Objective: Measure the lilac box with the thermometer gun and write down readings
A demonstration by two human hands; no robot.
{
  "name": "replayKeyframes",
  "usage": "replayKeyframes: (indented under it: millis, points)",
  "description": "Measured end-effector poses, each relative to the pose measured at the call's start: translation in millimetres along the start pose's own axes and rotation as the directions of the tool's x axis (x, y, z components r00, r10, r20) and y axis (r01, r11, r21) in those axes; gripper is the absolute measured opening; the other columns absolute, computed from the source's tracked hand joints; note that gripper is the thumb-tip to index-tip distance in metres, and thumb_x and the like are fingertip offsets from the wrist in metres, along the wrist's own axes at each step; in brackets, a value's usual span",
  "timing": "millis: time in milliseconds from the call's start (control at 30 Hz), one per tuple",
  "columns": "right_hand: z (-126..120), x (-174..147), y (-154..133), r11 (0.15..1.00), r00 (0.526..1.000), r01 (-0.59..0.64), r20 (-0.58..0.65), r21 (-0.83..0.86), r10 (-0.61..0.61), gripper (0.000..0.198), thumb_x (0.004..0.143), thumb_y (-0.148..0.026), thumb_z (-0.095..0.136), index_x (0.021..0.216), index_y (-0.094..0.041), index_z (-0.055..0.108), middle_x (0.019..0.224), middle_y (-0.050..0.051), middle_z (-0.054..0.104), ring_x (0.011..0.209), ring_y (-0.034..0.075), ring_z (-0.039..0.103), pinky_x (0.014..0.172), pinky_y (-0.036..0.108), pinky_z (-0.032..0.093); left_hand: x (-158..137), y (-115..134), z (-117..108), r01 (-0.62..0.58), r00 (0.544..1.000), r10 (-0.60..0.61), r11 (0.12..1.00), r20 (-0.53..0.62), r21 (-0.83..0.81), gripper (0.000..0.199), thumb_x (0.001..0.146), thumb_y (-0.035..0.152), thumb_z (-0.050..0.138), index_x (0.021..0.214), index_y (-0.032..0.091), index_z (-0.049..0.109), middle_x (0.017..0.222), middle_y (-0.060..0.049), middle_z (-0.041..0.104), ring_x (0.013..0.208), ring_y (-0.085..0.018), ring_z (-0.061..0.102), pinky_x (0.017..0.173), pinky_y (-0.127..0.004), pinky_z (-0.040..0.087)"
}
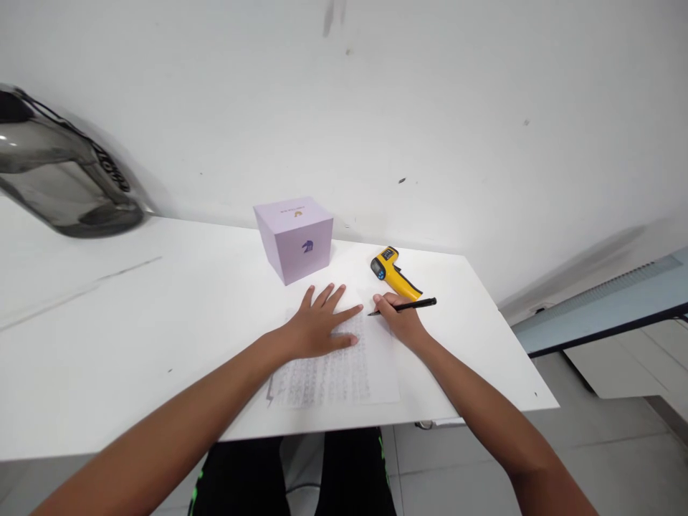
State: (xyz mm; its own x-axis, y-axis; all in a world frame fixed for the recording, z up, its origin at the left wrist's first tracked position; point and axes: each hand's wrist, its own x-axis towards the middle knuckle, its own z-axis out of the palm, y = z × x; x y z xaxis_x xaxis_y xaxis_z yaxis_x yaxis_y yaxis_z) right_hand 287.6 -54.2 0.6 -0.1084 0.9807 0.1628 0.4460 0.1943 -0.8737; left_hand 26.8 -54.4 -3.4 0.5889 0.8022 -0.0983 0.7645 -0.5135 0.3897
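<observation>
A sheet of paper [384, 369] covered with rows of dark writing lies near the front edge of the white table. My left hand [319, 327] rests flat on its upper part with the fingers spread. In my right hand [400, 315] is a black pen [422, 304], pinched between thumb and fingers. The pen's tip points left and is at the paper, just right of the written rows and close to my left fingertips. Whether the tip touches the sheet I cannot tell. Just beyond my right hand lies a yellow and black infrared thermometer [395, 273].
A lilac box [298, 244] stands behind my left hand, near the wall [430, 107]. At the far left is a large translucent grey bottle [64, 172] with a strap. The white table [134, 322] ends at the right, beside a pale blue panel [602, 301].
</observation>
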Motion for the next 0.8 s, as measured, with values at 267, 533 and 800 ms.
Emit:
replayKeyframes:
  millis: [267, 533, 800]
  points:
    - [-1.9, -1.3, -2.2, 1.000, 0.999, -0.025, 0.040, 0.003, 0.025, 0.044, 0.097, -0.061, 0.072, 0.072, -0.026, 0.078, 0.074, 0.004, 0.077, 0.079, 0.025, 0.074, 0.075, 0.036, 0.058, 0.7, 0.4, -0.1, -0.013, 1.000, 0.013, 1.000, 0.006, 0.000, 0.083, 0.106, 0.087, 0.061, 0.181, 0.051, 0.050, 0.201, -0.007, 0.023, 0.188, -0.051, 0.018, 0.146, -0.084, 0.012]
    - [-2.1, -1.0, -1.4, 0.999, 0.999, -0.033, 0.037, 0.003, 0.033, 0.042, 0.098, -0.058, 0.072, 0.074, -0.025, 0.081, 0.077, 0.004, 0.080, 0.081, 0.025, 0.076, 0.077, 0.036, 0.059, 1.4, -0.2, 1.8, -0.029, 0.999, 0.029, 1.000, -0.019, 0.010, 0.081, 0.106, 0.088, 0.060, 0.179, 0.054, 0.052, 0.201, -0.005, 0.026, 0.188, -0.050, 0.021, 0.147, -0.082, 0.012]
    - [-1.1, -1.1, -2.9, 0.998, 0.998, -0.058, 0.014, 0.003, 0.058, 0.041, 0.096, -0.058, 0.071, 0.073, -0.026, 0.080, 0.077, 0.005, 0.080, 0.082, 0.026, 0.075, 0.077, 0.037, 0.058, 0.5, 4.4, -3.9, -0.028, 1.000, 0.028, 1.000, 0.004, 0.006, 0.079, 0.106, 0.088, 0.059, 0.177, 0.051, 0.058, 0.201, -0.006, 0.028, 0.188, -0.051, 0.020, 0.146, -0.083, 0.012]
